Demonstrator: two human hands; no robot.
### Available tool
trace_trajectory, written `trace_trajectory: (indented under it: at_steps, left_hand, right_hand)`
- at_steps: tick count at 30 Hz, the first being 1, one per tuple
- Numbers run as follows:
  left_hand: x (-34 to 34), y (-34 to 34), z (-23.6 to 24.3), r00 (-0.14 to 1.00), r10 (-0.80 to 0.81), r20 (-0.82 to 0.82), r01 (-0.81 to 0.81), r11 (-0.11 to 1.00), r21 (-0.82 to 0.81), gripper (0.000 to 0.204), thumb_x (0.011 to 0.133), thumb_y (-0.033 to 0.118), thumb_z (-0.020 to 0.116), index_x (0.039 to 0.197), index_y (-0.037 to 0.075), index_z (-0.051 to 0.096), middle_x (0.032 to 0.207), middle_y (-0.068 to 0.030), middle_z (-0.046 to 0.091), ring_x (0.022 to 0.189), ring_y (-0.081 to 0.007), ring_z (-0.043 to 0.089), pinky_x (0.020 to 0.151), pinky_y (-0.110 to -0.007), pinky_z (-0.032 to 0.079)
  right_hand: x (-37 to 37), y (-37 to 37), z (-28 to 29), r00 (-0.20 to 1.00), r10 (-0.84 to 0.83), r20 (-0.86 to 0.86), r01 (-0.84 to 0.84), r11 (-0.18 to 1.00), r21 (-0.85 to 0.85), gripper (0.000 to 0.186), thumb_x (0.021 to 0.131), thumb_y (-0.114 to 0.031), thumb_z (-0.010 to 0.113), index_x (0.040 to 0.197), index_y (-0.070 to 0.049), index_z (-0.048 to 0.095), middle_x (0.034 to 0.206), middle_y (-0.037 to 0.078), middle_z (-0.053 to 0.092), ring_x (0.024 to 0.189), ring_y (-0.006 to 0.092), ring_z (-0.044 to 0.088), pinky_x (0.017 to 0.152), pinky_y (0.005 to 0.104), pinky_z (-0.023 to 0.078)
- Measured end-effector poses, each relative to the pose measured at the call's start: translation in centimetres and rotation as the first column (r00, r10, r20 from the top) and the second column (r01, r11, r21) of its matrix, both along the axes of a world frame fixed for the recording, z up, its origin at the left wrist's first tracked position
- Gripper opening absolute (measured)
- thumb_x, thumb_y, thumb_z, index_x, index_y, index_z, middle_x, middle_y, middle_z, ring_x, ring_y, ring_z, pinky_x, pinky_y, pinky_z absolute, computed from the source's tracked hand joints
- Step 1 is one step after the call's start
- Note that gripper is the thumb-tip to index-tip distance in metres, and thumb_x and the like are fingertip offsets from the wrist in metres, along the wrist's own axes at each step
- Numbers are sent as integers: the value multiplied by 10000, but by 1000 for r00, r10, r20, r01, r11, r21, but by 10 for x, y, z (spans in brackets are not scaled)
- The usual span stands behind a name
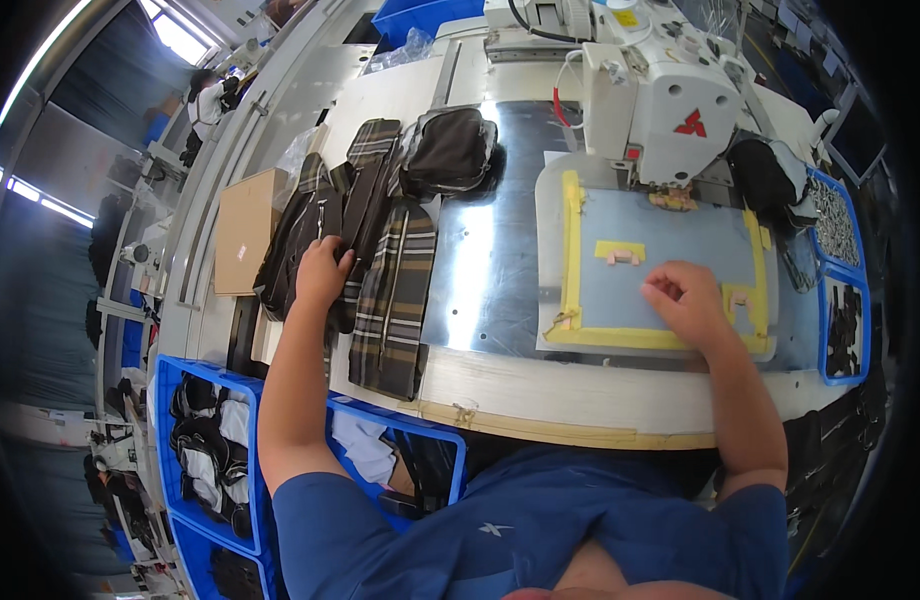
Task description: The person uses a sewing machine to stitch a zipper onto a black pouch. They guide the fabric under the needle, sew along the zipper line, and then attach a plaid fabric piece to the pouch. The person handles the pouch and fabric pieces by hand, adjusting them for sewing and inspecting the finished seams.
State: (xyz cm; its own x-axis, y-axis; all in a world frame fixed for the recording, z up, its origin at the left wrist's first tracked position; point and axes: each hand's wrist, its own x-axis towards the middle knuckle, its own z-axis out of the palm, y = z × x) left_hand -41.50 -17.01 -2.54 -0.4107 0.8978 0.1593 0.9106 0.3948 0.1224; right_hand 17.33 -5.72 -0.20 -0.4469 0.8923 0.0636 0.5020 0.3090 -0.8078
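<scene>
On the left of the work surface, my left hand (pixel 323 270) has its fingers bent over a dark zippered fabric piece (pixel 292 240) in a stack. Beside that stack lies a plaid fabric panel (pixel 392 300) with a long zipper. A dark padded pouch-like piece (pixel 448 148) rests farther back. My right hand (pixel 686 300) is curled closed over the translucent sewing template (pixel 620 300), with nothing visible in it. Yellow tape edges the template, and small pinkish clips (pixel 622 257) sit on it. The sewing machine head (pixel 670 110) stands over the template's far edge.
Blue bins (pixel 260 385) with black and white pieces stand at the lower left. Another blue bin (pixel 458 470) is under the table edge. A cardboard box (pixel 242 232) sits left of the stack. Blue trays (pixel 866 320) of small parts and a black bundle (pixel 765 185) are at right.
</scene>
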Motion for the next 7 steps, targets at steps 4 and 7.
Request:
trace_trajectory:
  at_steps: [4, 7]
  left_hand:
    - [6, 17, 4, 999, -19, 39, 18, 1000, 26, 365, 965, 306, 771, 1212, 38, 743, 1163, -216, 728, 1139, -424, 686, 986, -493, 547]
    - [16, -10, -3, 997, 71, 28, -74, 988, 137, 365, 987, 311, 745, 1208, 20, 741, 1155, -217, 737, 1144, -420, 684, 977, -491, 543]
  right_hand:
    - [10, -22, 74, 965, 8, -261, 80, 941, 327, 329, 854, -100, 822, 1166, -30, 743, 885, 10, 657, 755, 101, 559, 704, 269, 481]
    - [43, -41, 173, 861, 483, -159, -275, 705, 653, 835, 842, -449, 812, 1529, -61, 541, 1178, 46, 630, 948, 161, 558, 811, 342, 466]
